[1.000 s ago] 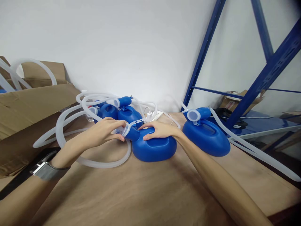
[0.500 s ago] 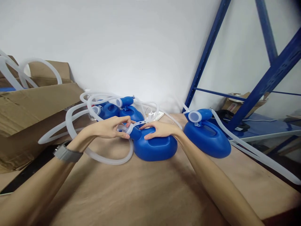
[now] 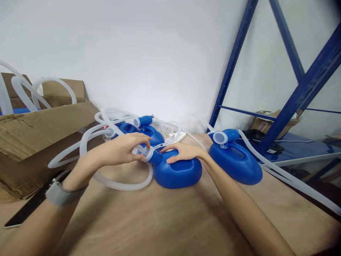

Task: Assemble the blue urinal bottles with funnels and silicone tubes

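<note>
Your left hand (image 3: 125, 149) has its thumb and fingertips closed around the clear cap (image 3: 145, 153) at the mouth of the nearest blue bottle (image 3: 178, 174). That bottle sits on the worktop (image 3: 160, 224) in front of you, its neck (image 3: 156, 158) pointing left. Your right hand (image 3: 183, 152) lies over the top, thumb on the near side of the handle; the far fingers are partly hidden, so I cannot tell how tightly they grip.

The bottle's rounded body could roll or slide if the left hand pushes harder than the right hand braces. The cap could slip or seat crooked, since only fingertips hold it and its surface looks smooth. The perforated strap (image 3: 160, 145) running from the cap could get pinched or twisted.

A pale hose (image 3: 125, 185) loops beneath your left forearm; snagging it could tug at things around it. To your right, another blue bottle (image 3: 236, 165) has a long hose (image 3: 293, 181) stretching toward the worktop's edge; a sideways knock from your right arm might shift both.
</note>
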Demonstrator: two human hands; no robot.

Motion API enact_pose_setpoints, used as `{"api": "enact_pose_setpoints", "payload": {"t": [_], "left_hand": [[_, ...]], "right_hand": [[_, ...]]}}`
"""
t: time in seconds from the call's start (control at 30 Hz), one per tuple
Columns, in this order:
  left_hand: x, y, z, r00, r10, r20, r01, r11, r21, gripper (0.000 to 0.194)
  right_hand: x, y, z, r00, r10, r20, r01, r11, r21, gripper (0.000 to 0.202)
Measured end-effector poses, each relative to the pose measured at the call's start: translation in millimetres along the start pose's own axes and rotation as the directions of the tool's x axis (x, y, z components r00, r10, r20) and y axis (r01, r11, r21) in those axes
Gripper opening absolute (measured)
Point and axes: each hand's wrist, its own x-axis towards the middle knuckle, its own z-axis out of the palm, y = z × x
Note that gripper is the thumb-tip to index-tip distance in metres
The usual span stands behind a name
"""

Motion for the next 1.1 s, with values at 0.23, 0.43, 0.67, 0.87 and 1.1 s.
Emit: {"api": "enact_pose_setpoints", "payload": {"t": [0.23,0.43,0.67,0.87,1.1], "left_hand": [[-27,-23,-2.6,0.963,-0.205,0.175,0.236,0.955,-0.180,0.040],[6,-28,34.6,0.889,-0.445,0.111,0.399,0.634,-0.663,0.055],[35,-12,74.6,0.806,-0.579,0.121,0.205,0.082,-0.975,0.054],[49,9,97.4,0.684,-0.727,-0.056,0.103,0.173,-0.979,0.023],[50,9,99.9,0.678,-0.712,-0.184,0.108,0.344,-0.933,0.020]], "right_hand": [[-3,-6,-1,1.000,-0.014,-0.004,0.014,1.000,-0.023,0.065],[-4,-3,0,0.999,0.038,-0.018,-0.039,0.999,-0.015,0.069],[-3,-1,3,1.000,0.018,-0.026,-0.019,0.999,-0.032,0.070],[-4,-8,8,1.000,0.001,-0.013,-0.001,1.000,-0.009,0.072],[-4,-11,10,1.000,-0.011,-0.006,0.011,0.999,0.033,0.072]]}}
